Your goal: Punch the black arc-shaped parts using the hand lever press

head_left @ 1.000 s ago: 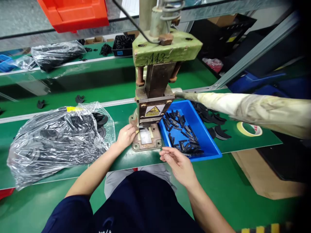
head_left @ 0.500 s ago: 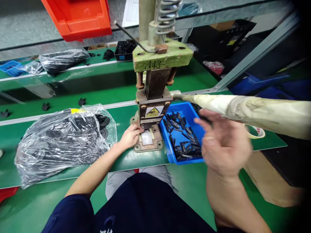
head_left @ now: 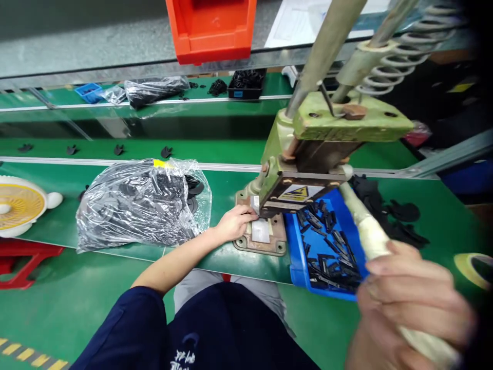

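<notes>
A green lever press (head_left: 350, 126) with a warning label stands on the bench, leaning to the right in view. My right hand (head_left: 416, 298), smeared by motion, is wrapped around its pale, tape-covered lever (head_left: 364, 221). My left hand (head_left: 239, 222) rests at the press base (head_left: 275, 244), fingertips pinched together under the ram beside a light plate (head_left: 261, 231). Whatever those fingertips hold is hidden or too small to name. Right of the base, a blue bin (head_left: 295, 267) contains many small black parts (head_left: 331, 246).
A clear plastic bag (head_left: 142, 205) of black pieces lies left of the press. Black parts (head_left: 404, 210) and a tape roll (head_left: 475, 270) are at right. A white-and-yellow fan (head_left: 23, 205) sits far left. An orange bin (head_left: 213, 43) hangs above; small black pieces (head_left: 166, 152) line the green strip behind.
My right hand, apart from the lever and open before, has closed around it, and the lever has swung down toward me. The view has shifted left. My left hand stays at the press base.
</notes>
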The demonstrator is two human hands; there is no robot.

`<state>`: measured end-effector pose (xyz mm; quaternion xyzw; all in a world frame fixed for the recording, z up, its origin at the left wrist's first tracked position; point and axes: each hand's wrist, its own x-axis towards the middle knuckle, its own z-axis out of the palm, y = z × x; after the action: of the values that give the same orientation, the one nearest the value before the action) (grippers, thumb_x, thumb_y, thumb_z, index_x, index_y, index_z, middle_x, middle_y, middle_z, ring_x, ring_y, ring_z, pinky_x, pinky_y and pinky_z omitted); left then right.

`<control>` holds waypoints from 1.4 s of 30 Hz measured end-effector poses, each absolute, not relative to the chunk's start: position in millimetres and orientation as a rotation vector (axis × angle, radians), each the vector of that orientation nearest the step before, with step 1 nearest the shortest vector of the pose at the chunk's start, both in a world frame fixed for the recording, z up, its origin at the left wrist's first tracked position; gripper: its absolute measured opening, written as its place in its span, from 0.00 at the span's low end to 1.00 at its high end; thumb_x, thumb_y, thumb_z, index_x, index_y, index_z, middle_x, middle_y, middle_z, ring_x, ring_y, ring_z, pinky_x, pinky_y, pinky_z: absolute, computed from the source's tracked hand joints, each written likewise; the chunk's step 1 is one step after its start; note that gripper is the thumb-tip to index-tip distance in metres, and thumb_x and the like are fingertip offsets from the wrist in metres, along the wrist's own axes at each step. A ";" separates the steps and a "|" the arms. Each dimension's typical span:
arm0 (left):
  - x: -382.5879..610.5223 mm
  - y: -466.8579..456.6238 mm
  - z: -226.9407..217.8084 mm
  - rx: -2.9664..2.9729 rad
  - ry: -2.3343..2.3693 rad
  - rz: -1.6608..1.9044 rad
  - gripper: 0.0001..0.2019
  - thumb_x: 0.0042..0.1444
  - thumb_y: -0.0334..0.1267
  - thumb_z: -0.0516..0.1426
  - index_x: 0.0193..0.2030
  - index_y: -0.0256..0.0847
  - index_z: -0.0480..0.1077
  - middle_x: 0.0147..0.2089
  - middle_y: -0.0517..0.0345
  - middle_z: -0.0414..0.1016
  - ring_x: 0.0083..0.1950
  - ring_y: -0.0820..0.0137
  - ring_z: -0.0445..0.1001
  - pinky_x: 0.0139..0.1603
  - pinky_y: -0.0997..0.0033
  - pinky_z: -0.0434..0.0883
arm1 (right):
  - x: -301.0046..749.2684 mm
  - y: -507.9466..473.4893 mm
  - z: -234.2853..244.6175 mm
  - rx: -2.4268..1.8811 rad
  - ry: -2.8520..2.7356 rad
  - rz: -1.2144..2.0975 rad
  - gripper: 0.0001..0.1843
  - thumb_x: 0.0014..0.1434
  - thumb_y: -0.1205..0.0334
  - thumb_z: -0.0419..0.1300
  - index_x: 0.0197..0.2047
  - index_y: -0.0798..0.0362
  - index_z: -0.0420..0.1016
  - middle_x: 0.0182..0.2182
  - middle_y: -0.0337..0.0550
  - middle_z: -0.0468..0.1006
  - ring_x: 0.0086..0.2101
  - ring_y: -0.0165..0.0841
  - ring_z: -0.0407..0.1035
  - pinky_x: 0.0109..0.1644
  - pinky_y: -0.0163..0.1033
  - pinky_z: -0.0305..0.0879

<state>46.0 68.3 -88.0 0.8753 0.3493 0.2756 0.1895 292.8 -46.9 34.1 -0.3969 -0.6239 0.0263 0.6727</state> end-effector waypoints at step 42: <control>-38.1 80.8 -92.0 2.221 1.897 0.447 0.10 0.54 0.36 0.63 0.43 0.35 0.76 0.54 0.41 0.73 0.55 0.54 0.71 0.59 0.52 0.69 | 265.5 -43.7 3.6 -0.735 -1.223 -0.079 0.12 0.53 0.58 0.57 0.20 0.46 0.61 0.19 0.36 0.62 0.26 0.36 0.63 0.41 0.57 0.65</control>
<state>-38.1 80.8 -92.0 0.7483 0.6393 0.1506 0.0932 265.5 -43.7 3.6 -0.3368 -0.5609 -0.0361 0.7554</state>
